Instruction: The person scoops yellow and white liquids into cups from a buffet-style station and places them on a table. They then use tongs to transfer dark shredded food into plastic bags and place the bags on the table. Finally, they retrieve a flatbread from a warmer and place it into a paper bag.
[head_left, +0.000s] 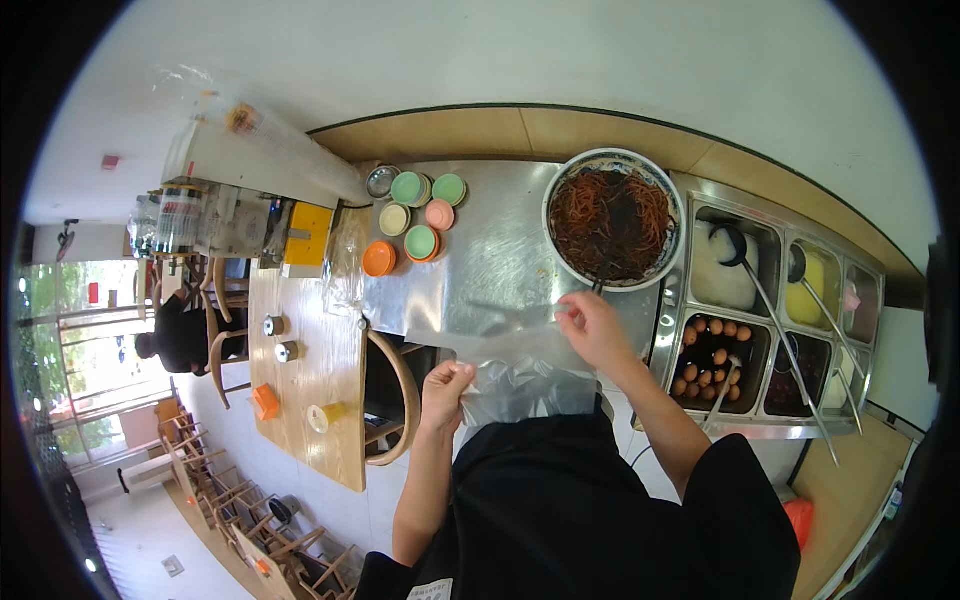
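Observation:
A clear plastic bag is stretched between my two hands, in front of my dark top. My left hand pinches its left side, thumb pressed against the fingers. At its upper right corner, my right hand grips the bag between thumb and fingertips. Just beyond my right hand stands a large round bowl of dark, reddish-brown shredded food, with a dark utensil handle at its near rim. The bag hangs at the near edge of a steel counter.
Stacked small bowls in green, orange and pink sit at the counter's left. On the right, a steel food warmer holds brown eggs, pale and yellow foods, and long ladles. A wooden table and chair stand left; a person sits farther off.

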